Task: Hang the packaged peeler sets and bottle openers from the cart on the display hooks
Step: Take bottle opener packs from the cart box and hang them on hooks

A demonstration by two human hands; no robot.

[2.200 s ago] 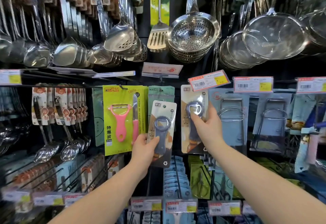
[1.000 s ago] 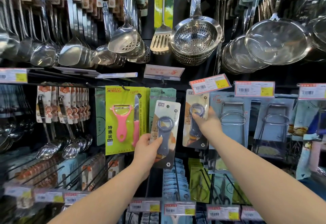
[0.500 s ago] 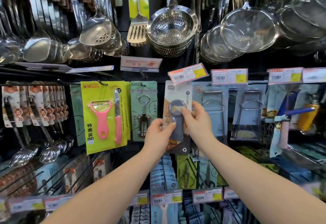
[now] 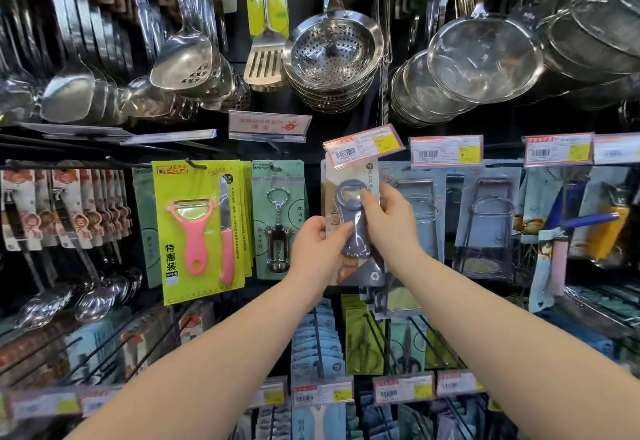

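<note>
A carded grey-blue bottle opener (image 4: 351, 231) is held up against the display under a tilted price tag (image 4: 363, 144). My left hand (image 4: 317, 249) grips the card's lower left edge. My right hand (image 4: 389, 223) pinches its upper right, thumb on the opener's head. Whether the card's hole is on the hook is hidden behind the tag. To the left hangs a lime-green peeler set pack (image 4: 201, 228) with a pink peeler and knife, on its hook. The cart is out of view.
A green corkscrew card (image 4: 278, 218) hangs between the peeler packs and my hands. Blue carded wire racks (image 4: 485, 218) hang to the right. Ladles, a strainer (image 4: 332, 48) and sieves hang above. Lower hooks carry scissors packs (image 4: 363, 342).
My left hand carried the opener card rightward from in front of the corkscrew pack to the hook where my right hand was. Both hands now hold one card. The view shifted right.
</note>
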